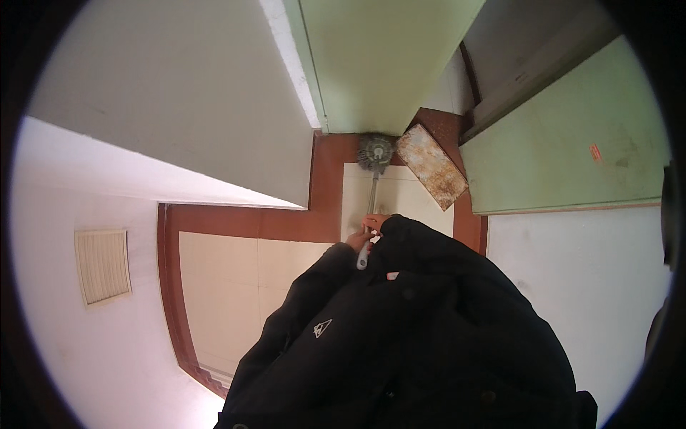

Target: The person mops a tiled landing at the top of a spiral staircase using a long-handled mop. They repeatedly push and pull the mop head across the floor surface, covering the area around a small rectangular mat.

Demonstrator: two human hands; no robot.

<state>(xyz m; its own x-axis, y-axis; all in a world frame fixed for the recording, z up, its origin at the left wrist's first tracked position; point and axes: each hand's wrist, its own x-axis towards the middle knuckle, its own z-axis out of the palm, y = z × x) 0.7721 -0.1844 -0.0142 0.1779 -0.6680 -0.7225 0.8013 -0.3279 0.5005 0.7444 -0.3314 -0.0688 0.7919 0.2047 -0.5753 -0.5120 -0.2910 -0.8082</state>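
Observation:
A long-handled round brush with grey bristles, like a cobweb duster, points away from my body. My left hand (358, 240) is closed around its pale grip (363, 258), whose end sticks out toward my jacket. Just ahead, my right hand (376, 221) holds the thin metal shaft (372, 195). At the far end, the round brush head (375, 152) is near the foot of a green door or panel (383, 69); I cannot tell whether it touches the floor. Close to its right side is a rusty, stained rectangular metal piece (433, 166).
The floor has cream tiles (225, 284) with a reddish-brown border (225, 221). A grey wall (203, 107) juts in at left, with a louvred vent (103, 267) on the white wall beyond. Another green panel (568, 139) stands at right, beside a white wall (573, 268).

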